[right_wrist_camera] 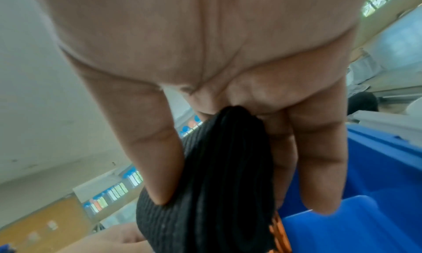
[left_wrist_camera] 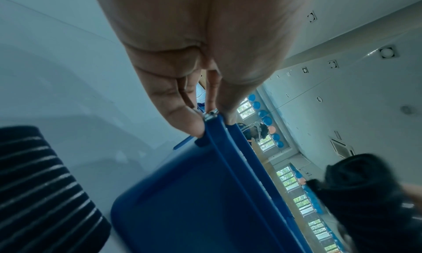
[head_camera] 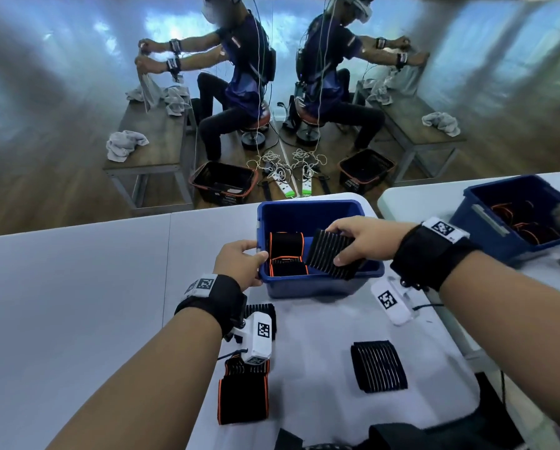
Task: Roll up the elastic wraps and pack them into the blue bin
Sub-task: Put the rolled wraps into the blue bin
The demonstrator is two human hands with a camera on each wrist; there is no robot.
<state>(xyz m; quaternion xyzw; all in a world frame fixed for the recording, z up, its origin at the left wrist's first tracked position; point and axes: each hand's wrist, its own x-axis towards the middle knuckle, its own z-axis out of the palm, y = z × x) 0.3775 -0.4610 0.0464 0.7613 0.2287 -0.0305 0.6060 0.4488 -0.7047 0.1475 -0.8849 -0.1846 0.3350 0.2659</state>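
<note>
Left hand [left_wrist_camera: 182, 61] grip pinches blue bin [left_wrist_camera: 205, 202] rim; right hand [head_camera: 366, 237] grips striped wrap [head_camera: 332, 253]

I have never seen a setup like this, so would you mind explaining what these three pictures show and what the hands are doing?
No robot here: a person wears three cameras. The head view looks down at both hands; each wrist view looks along one hand. The left hand grips the rim of the blue bin, seen close up in the left wrist view. The right hand holds a rolled striped wrap over the bin, where orange-edged rolls already lie. On the white table wait a striped wrap and an orange-edged wrap. A mirror behind shows other people working.
</note>
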